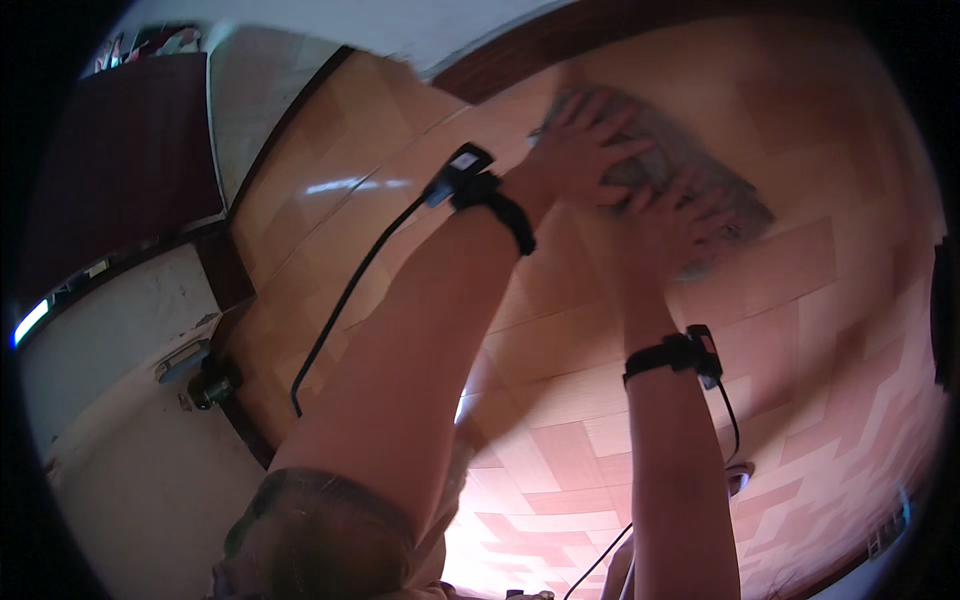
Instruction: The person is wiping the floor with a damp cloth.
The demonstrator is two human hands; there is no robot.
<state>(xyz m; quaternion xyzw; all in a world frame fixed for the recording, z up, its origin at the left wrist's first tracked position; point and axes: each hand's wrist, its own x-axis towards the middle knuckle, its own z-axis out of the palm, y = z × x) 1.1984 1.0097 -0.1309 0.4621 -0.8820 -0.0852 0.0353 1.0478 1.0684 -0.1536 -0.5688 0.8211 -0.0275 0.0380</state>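
My left hand point(581, 154) lies with spread fingers on the upper left part of a grey cloth point(652, 165). Lower right of it, my right hand point(671, 217) presses on the same cloth, its fingers also apart and blurred. The cloth is spread flat on the tiled floor point(547, 300), and parts of it are hidden under both hands. Around each wrist is a black strap carrying a small device, with a black cable running from it.
A white wall with a dark brown skirting point(525, 56) borders the floor at the top. At the left are a dark red panel point(127, 165) and a pale wall point(142, 465). Near the wall's foot sits a small dark cylindrical object point(212, 388). A small round object point(739, 478) lies right of my right forearm.
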